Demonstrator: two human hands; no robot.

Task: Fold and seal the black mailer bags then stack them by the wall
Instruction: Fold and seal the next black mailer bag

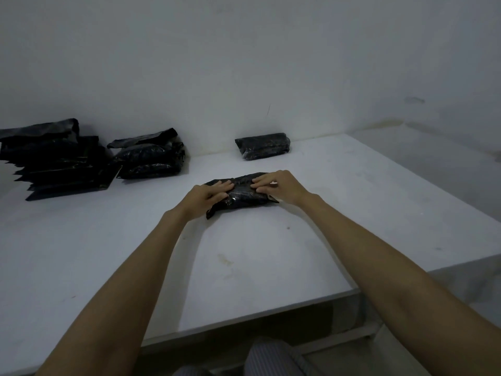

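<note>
A filled black mailer bag [242, 191] lies folded in the middle of the white table [244, 256]. My left hand [206, 195] rests on its left end with the fingers laid flat over the top. My right hand [276, 185] presses on its right half, fingertips pointing left along the fold. One folded black mailer bag [262, 146] sits alone by the wall at the back. Two piles of unfolded black mailer bags lie at the back left, a large pile [57, 161] and a smaller pile [150, 156].
The wall [244, 63] runs along the back of the table. The table's right edge [461, 210] drops off to a lower floor area. Its front edge [244, 316] is near my knees, where striped trousers [271, 359] show.
</note>
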